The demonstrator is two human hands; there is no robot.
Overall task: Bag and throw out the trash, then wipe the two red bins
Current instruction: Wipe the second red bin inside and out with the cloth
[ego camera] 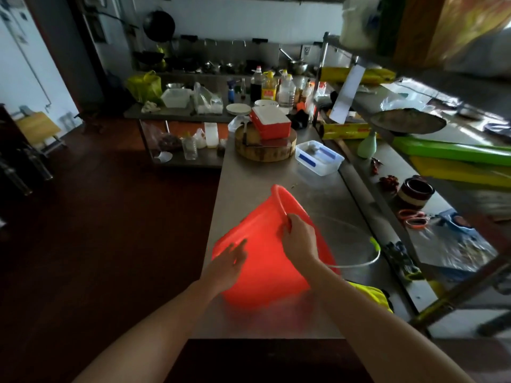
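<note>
we see the red bin tipped on its side on the steel counter, near the front edge, mouth facing away and up. our right hand grips the rim, fingers curled over the lip, probably to hold the tilt and keep it from rolling. our left hand lies flat with straight fingers on the bin's outer wall, holding nothing. it's blurred, so we can't confirm contact, but it looks like bracing or turning. the tilt likely exposes the side and base for wiping. a yellow cloth sits just beside the bin on the right, within reach, but neither hand has it. no trash bag shows, so we judge the bagging done and the wipe about to start. we can't make out a second bin for sure.
</note>
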